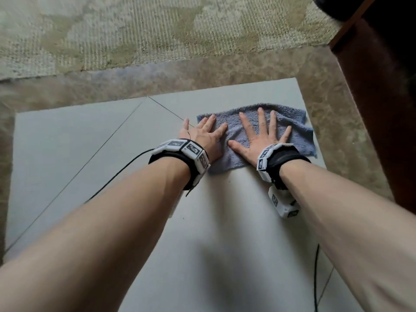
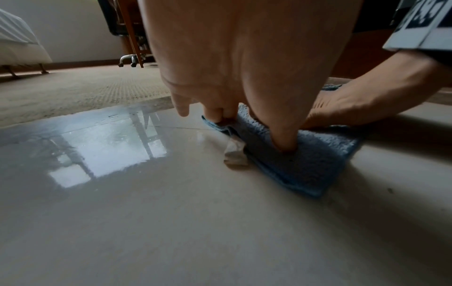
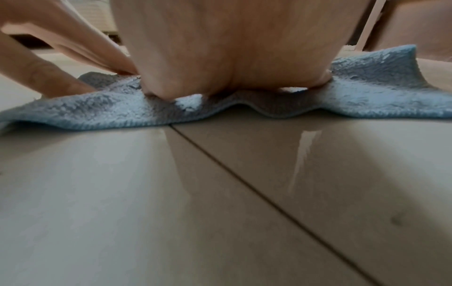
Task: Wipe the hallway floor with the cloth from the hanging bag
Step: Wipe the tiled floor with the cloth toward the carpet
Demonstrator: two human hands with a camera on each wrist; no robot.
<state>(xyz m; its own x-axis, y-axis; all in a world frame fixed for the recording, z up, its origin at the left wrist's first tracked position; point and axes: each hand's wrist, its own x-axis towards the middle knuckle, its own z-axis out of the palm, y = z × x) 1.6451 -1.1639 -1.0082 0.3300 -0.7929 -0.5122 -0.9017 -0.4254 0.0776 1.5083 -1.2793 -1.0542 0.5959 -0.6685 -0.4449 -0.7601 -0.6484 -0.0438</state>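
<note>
Cloth: the blue terry cloth (image 1: 247, 134) lies spread on the tiled floor (image 1: 78, 154), near the far right corner of the pale tiles, close to the brown stone border (image 1: 326, 104) and well short of the carpet (image 1: 157, 30).
Handling: it looks soft, limp and light. In the right wrist view its near edge ripples and its right corner stands up off the tile, so it will likely bunch or fold under a push rather than slide as a sheet.
Floor surface: the tiles are glossy and reflect the room, so the cloth should glide easily; slipping out from under the palms is the likely fault.
Where to hold: flat pressure spread over the middle suits it better than a pinch at an edge. The white label (image 2: 234, 152) at the left edge is no place to pull.
Left hand (image 1: 203, 137): fingers straight, lying across the cloth's left edge, outer fingers on bare tile; the thumb presses into the pile. It grips nothing.
Right hand (image 1: 262, 137): fingers splayed wide, palm flat on the cloth's centre, gripping nothing.
Arms: both reach forward nearly straight, wrists bent back, weight seemingly over the palms.
</note>
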